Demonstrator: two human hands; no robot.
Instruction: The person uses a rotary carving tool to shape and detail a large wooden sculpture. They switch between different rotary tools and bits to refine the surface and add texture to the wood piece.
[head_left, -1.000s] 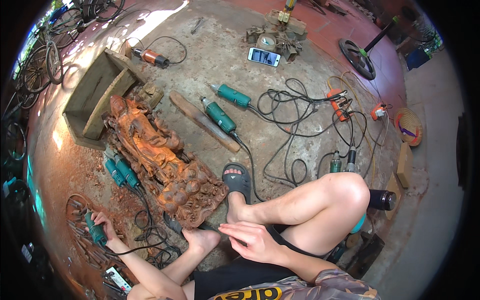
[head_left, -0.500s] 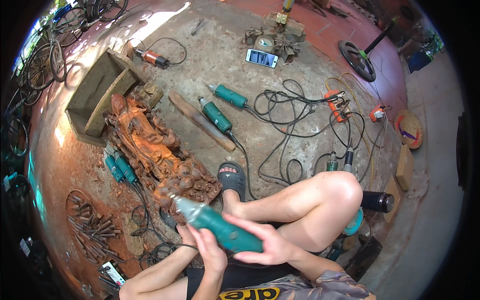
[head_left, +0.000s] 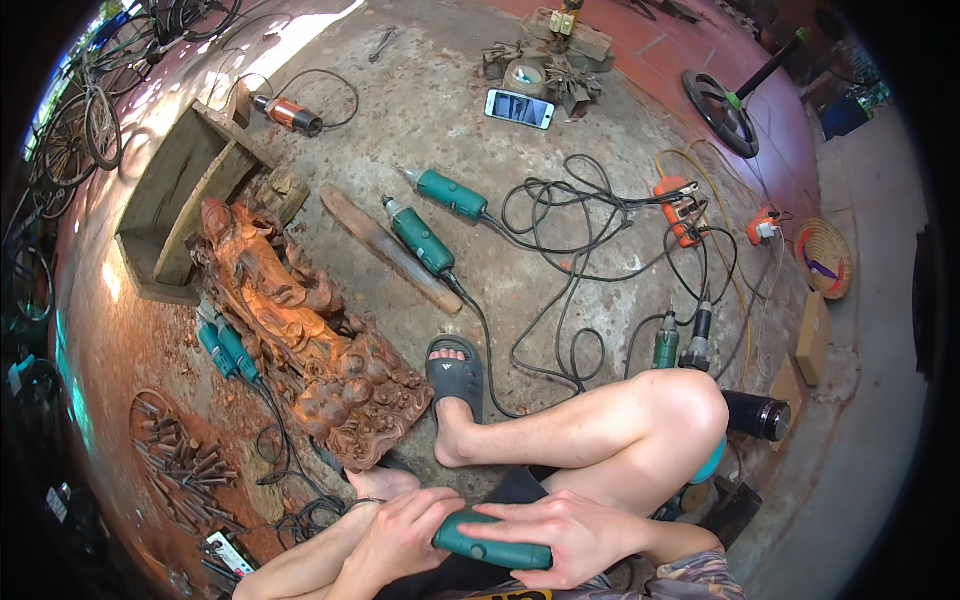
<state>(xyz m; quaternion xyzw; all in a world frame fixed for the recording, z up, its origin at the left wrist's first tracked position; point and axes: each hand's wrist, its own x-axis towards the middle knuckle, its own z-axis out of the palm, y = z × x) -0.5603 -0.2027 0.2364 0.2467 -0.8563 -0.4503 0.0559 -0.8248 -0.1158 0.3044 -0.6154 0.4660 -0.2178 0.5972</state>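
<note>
Low over my lap I hold a teal die grinder (head_left: 490, 552) with both hands. My left hand (head_left: 408, 528) is wrapped round its nose end, so the tip is hidden. My right hand (head_left: 575, 535) grips the body from above with the fingers laid along it. Beyond my hands, a carved reddish-brown wooden statue (head_left: 300, 310) of a robed figure lies slanting on the floor, its wide carved base (head_left: 370, 410) close to my sandalled foot (head_left: 456, 385).
Two teal grinders (head_left: 420, 238) and a wooden strip (head_left: 388, 248) lie ahead among tangled black cords (head_left: 580, 215). Left are a wooden stand (head_left: 175, 190), two more teal tools (head_left: 228, 348) and a pile of carving tools (head_left: 190, 460). A phone (head_left: 519, 109) lies farther off.
The grinder has come down and back toward my lap, from pointing out over the statue's base. My left hand has moved onto its nose; my right hand still grips the body.
</note>
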